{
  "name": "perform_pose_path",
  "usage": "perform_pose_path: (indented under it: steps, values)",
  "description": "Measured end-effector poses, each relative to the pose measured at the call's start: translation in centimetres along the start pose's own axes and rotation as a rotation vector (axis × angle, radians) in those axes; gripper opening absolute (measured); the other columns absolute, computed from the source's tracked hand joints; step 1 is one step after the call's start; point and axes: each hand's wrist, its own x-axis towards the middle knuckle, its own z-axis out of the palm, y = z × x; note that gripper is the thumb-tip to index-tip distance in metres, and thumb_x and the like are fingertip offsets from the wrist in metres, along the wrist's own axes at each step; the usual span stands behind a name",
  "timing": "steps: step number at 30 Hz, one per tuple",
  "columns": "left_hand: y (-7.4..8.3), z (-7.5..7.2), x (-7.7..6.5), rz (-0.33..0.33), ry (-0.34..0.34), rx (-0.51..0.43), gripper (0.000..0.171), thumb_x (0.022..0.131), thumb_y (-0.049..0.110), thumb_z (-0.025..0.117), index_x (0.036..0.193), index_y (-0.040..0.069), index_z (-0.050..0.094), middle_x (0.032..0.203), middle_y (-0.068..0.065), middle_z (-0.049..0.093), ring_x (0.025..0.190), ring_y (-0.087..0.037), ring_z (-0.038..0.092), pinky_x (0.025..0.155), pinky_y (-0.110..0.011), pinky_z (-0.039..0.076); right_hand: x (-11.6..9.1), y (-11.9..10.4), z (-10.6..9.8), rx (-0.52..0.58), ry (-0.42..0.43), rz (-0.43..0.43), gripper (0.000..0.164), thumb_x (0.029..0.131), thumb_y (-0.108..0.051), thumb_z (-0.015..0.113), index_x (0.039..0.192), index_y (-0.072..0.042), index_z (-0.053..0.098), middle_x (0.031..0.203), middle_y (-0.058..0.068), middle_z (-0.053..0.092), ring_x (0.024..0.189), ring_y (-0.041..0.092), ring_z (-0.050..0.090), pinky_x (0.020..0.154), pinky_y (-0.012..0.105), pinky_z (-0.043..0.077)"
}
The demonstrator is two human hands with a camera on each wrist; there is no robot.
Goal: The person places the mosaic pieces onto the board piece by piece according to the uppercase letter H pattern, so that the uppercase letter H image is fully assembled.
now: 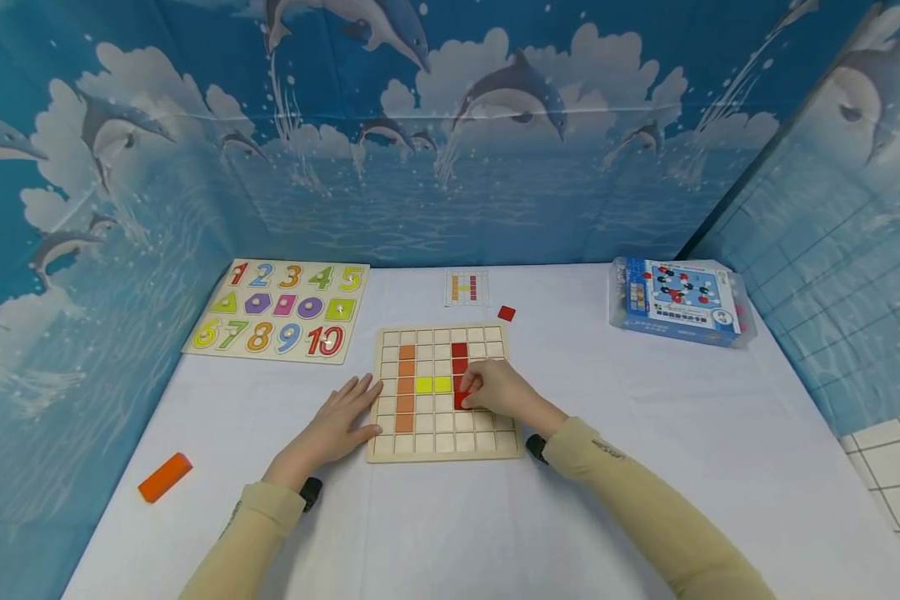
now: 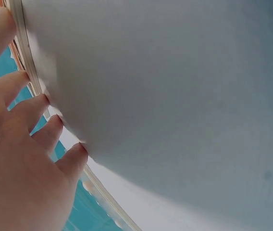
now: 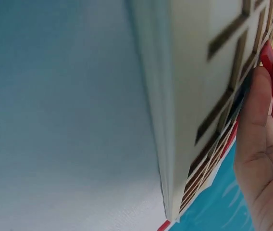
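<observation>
A wooden grid board [image 1: 444, 457] lies flat on the white tablecloth. An orange column of square tiles [image 1: 406, 386] runs down its left part, two yellow tiles [image 1: 432, 385] sit side by side in the middle, and red tiles [image 1: 459, 351] form a column to their right. Over the lower end of that column, my right hand [image 1: 499, 389] pinches a red tile [image 3: 268, 60], seen tilted between thumb and finger in the right wrist view. My left hand [image 1: 335, 426] rests at the board's left edge, fingers spread and fingertips touching it. Part of the red column is hidden behind the right hand.
Behind the board lie a small pattern card [image 1: 467, 288] and a loose red tile [image 1: 506, 313]. A number-and-shape puzzle board [image 1: 276, 311] is at back left, a clear box with a blue label [image 1: 678, 302] at back right. An orange block [image 1: 165, 477] lies at front left.
</observation>
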Motion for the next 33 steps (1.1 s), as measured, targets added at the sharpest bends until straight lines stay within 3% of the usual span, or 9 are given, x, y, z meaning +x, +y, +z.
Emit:
perform_pose_path:
  steps: [8, 18, 23, 29, 33]
  values:
    - [0.2, -0.3, -0.1, 0.003, 0.002, -0.005, 0.074, 0.094, 0.030, 0.066, 0.155, 0.010, 0.030, 0.164, -0.015, 0.020, 0.152, -0.040, 0.012, 0.122, -0.060, 0.011, -0.4, -0.3, 0.0, -0.048, 0.014, -0.051, 0.014, 0.081, -0.004, 0.078, 0.081, -0.008, 0.065, 0.071, 0.001, 0.060, 0.066, 0.013, 0.054, 0.060, 0.020, 0.045]
    - [0.1, -0.1, 0.0, 0.003, 0.003, -0.006, 0.074, 0.094, 0.031, 0.066, 0.155, 0.011, 0.030, 0.164, -0.015, 0.020, 0.152, -0.040, 0.012, 0.122, -0.060, 0.011, 0.1, -0.1, 0.7, -0.118, 0.035, -0.038, 0.012, 0.081, -0.005, 0.079, 0.079, -0.008, 0.067, 0.078, 0.002, 0.059, 0.073, 0.014, 0.052, 0.064, 0.021, 0.045]
    - [0.1, -0.1, 0.0, 0.003, 0.000, -0.008, 0.074, 0.094, 0.030, 0.066, 0.155, 0.010, 0.030, 0.164, -0.015, 0.019, 0.152, -0.040, 0.012, 0.123, -0.060, 0.011, 0.0, 0.0, 0.5, -0.088, 0.046, -0.031, 0.012, 0.082, -0.008, 0.079, 0.082, -0.008, 0.067, 0.078, 0.002, 0.061, 0.072, 0.014, 0.054, 0.064, 0.022, 0.046]
    - [0.1, -0.1, 0.0, 0.004, -0.001, -0.013, 0.074, 0.094, 0.030, 0.066, 0.155, 0.010, 0.030, 0.164, -0.015, 0.019, 0.152, -0.040, 0.012, 0.123, -0.060, 0.011, 0.2, 0.9, -1.3, -0.014, 0.066, 0.005, 0.011, 0.084, -0.013, 0.076, 0.088, -0.008, 0.067, 0.082, 0.003, 0.064, 0.074, 0.015, 0.056, 0.064, 0.023, 0.046]
    - [0.1, -0.1, 0.0, 0.003, -0.005, -0.012, 0.074, 0.094, 0.030, 0.066, 0.156, 0.011, 0.029, 0.164, -0.014, 0.019, 0.152, -0.039, 0.011, 0.123, -0.060, 0.010, 1.1, 1.8, -3.6, 0.026, 0.129, 0.056, 0.015, 0.088, -0.018, 0.074, 0.096, -0.007, 0.068, 0.089, 0.007, 0.065, 0.079, 0.018, 0.057, 0.066, 0.024, 0.047]
